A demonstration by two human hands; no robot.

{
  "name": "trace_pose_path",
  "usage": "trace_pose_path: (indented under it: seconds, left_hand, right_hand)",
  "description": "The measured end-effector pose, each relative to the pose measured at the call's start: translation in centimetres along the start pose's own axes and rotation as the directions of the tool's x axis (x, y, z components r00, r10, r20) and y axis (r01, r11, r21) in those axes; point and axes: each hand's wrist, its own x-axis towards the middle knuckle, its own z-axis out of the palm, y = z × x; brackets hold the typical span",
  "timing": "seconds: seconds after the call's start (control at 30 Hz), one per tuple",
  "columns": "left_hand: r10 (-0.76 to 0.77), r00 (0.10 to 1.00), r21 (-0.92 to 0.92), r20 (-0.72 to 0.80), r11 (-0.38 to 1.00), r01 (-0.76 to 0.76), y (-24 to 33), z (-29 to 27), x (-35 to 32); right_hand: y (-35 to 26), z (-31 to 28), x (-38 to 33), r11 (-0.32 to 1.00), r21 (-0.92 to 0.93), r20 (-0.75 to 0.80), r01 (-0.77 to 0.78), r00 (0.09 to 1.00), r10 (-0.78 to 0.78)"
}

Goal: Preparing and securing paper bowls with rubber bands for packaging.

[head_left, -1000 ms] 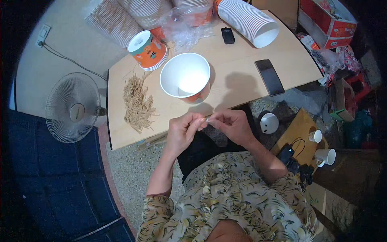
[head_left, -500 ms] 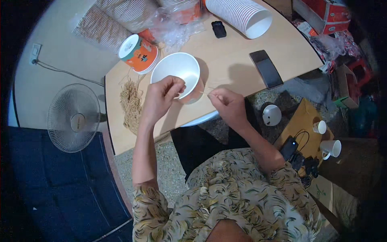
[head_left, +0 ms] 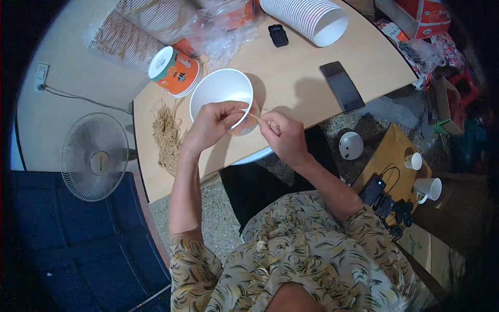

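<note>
A white-lined paper tub with an orange outside stands near the table's front edge, its mouth toward me. At its near right rim, the thumb and fingers of my left hand are pinched together; whether the cord's end is also between them is hard to see. My right hand, just right of the tub, is closed on a thin tan cord that runs to the rim by my left fingertips. Left of the tub lies a loose heap of tan cords.
Behind the tub are an orange paper tub stack, clear plastic wrap and a lying stack of white tubs. A phone and small black object rest on the table. A fan stands left.
My left fingertips have moved right onto the tub's rim. My right hand has come slightly left and lower, and the cord now stretches between it and the rim.
</note>
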Motion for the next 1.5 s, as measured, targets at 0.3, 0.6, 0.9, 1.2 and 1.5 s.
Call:
trace_pose_path:
  seconds: [0.3,0.6,0.9,1.2,1.5]
  left_hand:
    - [0.073,0.996,0.044,-0.041,0.996,-0.071,0.0,0.1,0.0]
    - [0.035,0.999,0.145,-0.005,0.989,-0.034,-0.2,-0.2,0.2]
    - [0.2,0.953,-0.19,-0.227,0.951,-0.244,-0.2,-0.4,-0.3]
    - [0.34,0.941,0.0,0.001,0.941,-0.34,1.4,-1.1,-1.1]
    - [0.489,0.859,0.348,-0.149,0.839,-0.418,-1.5,0.3,-0.6]
  right_hand:
    - [0.2,0.9,0.2,0.997,0.077,-0.018,0.005,1.0,-0.003]
    - [0.1,1.2,0.6,0.998,0.011,0.079,-0.068,0.995,0.067]
    - [-1.9,-0.1,3.3,0.995,0.075,0.094,0.07,0.993,-0.077]
    - [-1.7,-0.6,4.7,0.961,0.24,0.365,-0.139,0.93,0.043]
    - [-3.9,-3.4,6.4,0.854,0.356,0.424,-0.38,0.88,0.215]
